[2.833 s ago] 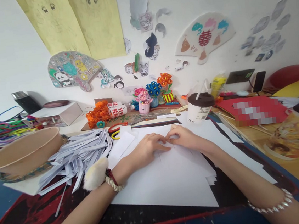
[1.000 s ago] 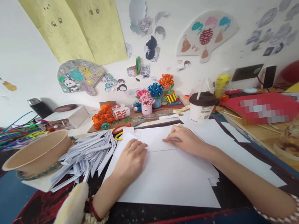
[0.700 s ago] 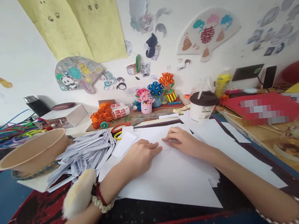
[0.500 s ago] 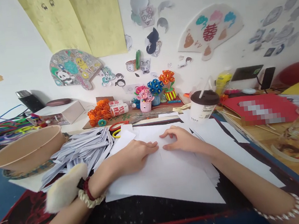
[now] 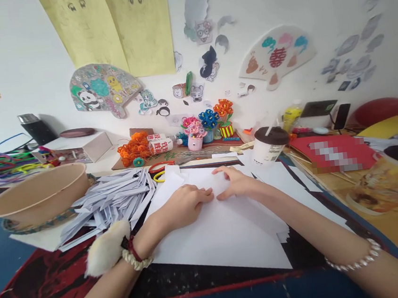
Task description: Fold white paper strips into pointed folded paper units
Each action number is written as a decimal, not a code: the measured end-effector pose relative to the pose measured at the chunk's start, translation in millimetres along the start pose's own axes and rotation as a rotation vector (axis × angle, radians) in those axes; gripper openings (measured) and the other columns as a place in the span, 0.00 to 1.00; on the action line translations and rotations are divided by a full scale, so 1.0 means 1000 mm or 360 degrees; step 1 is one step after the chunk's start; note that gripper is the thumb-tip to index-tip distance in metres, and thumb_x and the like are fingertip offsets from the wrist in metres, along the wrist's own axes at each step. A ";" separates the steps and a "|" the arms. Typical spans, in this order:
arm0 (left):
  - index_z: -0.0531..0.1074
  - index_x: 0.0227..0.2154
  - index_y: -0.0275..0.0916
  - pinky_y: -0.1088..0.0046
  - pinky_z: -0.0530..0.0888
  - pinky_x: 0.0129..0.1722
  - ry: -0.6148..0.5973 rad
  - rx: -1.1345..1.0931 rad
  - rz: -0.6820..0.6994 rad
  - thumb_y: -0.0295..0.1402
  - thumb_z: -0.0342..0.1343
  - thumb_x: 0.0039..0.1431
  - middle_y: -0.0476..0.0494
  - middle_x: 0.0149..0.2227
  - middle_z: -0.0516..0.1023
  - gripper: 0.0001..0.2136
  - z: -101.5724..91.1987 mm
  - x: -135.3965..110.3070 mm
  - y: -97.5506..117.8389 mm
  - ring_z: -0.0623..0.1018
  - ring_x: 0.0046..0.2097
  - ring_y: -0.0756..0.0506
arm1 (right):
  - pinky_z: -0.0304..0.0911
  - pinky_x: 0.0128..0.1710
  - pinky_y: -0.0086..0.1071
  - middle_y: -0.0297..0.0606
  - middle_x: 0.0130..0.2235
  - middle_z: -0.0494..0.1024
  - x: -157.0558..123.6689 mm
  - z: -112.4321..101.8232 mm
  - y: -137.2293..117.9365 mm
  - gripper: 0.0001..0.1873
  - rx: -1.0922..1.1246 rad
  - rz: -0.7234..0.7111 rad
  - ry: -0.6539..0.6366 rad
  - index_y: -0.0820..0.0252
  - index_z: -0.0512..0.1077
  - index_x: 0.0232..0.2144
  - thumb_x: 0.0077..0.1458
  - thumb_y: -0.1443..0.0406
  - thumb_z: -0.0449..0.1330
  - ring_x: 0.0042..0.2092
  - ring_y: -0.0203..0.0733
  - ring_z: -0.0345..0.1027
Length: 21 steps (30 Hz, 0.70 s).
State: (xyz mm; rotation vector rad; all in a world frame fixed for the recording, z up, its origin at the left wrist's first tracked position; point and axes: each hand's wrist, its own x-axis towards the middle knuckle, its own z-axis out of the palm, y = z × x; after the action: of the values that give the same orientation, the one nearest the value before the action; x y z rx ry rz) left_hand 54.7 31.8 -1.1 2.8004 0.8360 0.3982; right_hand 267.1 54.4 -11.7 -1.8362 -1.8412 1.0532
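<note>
Plain white paper sheets [image 5: 222, 234] are stacked, corners stepped; left hand [image 5: 185, 205] and right hand [image 5: 237, 183] are half-curled, grip cannot be determined.

You have two bare hands [image 5: 185, 206] and at least three small pots of craft flowers [image 5: 195, 143] at centre, one white brown-lidded cup [image 5: 268, 153] centre right, one beige oval basin [image 5: 41, 201] left, two painted fan-shaped boards [image 5: 103, 89] above.

The left hand [image 5: 186, 204] lies palm down near the right hand [image 5: 237, 183] (thumb and forefinger parted).
</note>
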 end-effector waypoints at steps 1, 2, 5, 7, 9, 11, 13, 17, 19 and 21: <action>0.75 0.45 0.45 0.69 0.71 0.44 -0.0007 0.0000 0.0004 0.26 0.45 0.64 0.44 0.41 0.81 0.16 0.001 0.000 -0.001 0.79 0.41 0.45 | 0.62 0.40 0.35 0.38 0.47 0.61 0.000 0.000 -0.002 0.46 0.0025 0.0035 -0.0002 0.45 0.64 0.53 0.28 0.64 0.73 0.50 0.49 0.61; 0.75 0.45 0.45 0.69 0.71 0.44 -0.0012 0.0002 0.0010 0.26 0.44 0.64 0.44 0.41 0.81 0.16 0.003 0.000 -0.002 0.79 0.41 0.45 | 0.63 0.39 0.34 0.38 0.47 0.61 0.000 0.000 -0.004 0.47 0.0043 0.0059 -0.0002 0.45 0.64 0.53 0.27 0.65 0.73 0.49 0.48 0.62; 0.75 0.46 0.45 0.69 0.71 0.45 0.0010 0.0002 0.0003 0.28 0.44 0.65 0.43 0.40 0.81 0.16 0.005 0.000 -0.005 0.78 0.42 0.45 | 0.63 0.37 0.33 0.39 0.47 0.61 -0.001 -0.001 -0.008 0.48 0.0068 0.0065 0.0000 0.47 0.64 0.54 0.26 0.67 0.73 0.47 0.47 0.63; 0.75 0.46 0.45 0.69 0.71 0.44 0.0026 0.0001 -0.0004 0.29 0.44 0.65 0.43 0.39 0.81 0.15 0.006 -0.001 -0.005 0.78 0.42 0.45 | 0.63 0.35 0.31 0.38 0.46 0.61 -0.003 -0.003 -0.009 0.47 0.0090 0.0050 -0.0002 0.49 0.64 0.53 0.26 0.68 0.72 0.45 0.45 0.64; 0.75 0.46 0.45 0.70 0.71 0.43 0.0041 0.0007 -0.0005 0.30 0.44 0.65 0.43 0.38 0.81 0.15 0.006 -0.001 -0.005 0.78 0.41 0.45 | 0.63 0.33 0.31 0.38 0.44 0.62 -0.005 -0.004 -0.010 0.46 0.0112 0.0042 -0.0004 0.50 0.65 0.52 0.26 0.70 0.71 0.41 0.42 0.65; 0.75 0.45 0.44 0.70 0.71 0.43 0.0052 0.0021 -0.0001 0.30 0.43 0.66 0.43 0.38 0.81 0.15 0.006 -0.002 -0.004 0.78 0.40 0.45 | 0.63 0.30 0.30 0.37 0.43 0.62 -0.007 -0.005 -0.009 0.45 0.0134 0.0041 -0.0004 0.51 0.65 0.52 0.26 0.71 0.71 0.35 0.38 0.65; 0.76 0.45 0.44 0.70 0.71 0.42 0.0062 0.0031 0.0000 0.30 0.43 0.66 0.43 0.37 0.81 0.15 0.006 -0.002 -0.004 0.78 0.40 0.45 | 0.62 0.27 0.29 0.35 0.42 0.62 -0.008 -0.006 -0.009 0.44 0.0152 0.0039 -0.0002 0.51 0.64 0.51 0.27 0.72 0.70 0.31 0.35 0.63; 0.76 0.44 0.44 0.70 0.70 0.42 0.0078 0.0020 -0.0005 0.32 0.43 0.66 0.44 0.37 0.81 0.15 0.006 -0.003 -0.004 0.78 0.39 0.46 | 0.60 0.26 0.27 0.32 0.38 0.61 -0.010 -0.008 -0.010 0.43 0.0184 0.0036 -0.0017 0.50 0.64 0.49 0.27 0.74 0.69 0.30 0.33 0.61; 0.76 0.43 0.44 0.71 0.70 0.42 0.0081 0.0016 -0.0007 0.32 0.44 0.66 0.44 0.36 0.81 0.14 0.006 -0.003 -0.004 0.78 0.39 0.46 | 0.60 0.25 0.26 0.30 0.37 0.60 -0.011 -0.009 -0.011 0.42 0.0201 0.0041 -0.0029 0.51 0.64 0.49 0.27 0.76 0.68 0.29 0.32 0.61; 0.76 0.43 0.45 0.71 0.70 0.42 0.0084 0.0014 -0.0008 0.33 0.45 0.66 0.44 0.36 0.81 0.14 0.006 -0.003 -0.004 0.78 0.39 0.46 | 0.60 0.26 0.27 0.29 0.36 0.59 -0.013 -0.011 -0.011 0.42 0.0215 0.0040 -0.0039 0.52 0.65 0.49 0.27 0.76 0.67 0.28 0.31 0.60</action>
State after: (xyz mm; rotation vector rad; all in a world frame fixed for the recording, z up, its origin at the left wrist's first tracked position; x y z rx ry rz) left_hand 51.8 32.8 -8.5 2.8064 0.8575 0.4705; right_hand 267.7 46.2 6.7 -1.7798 -1.7199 1.1834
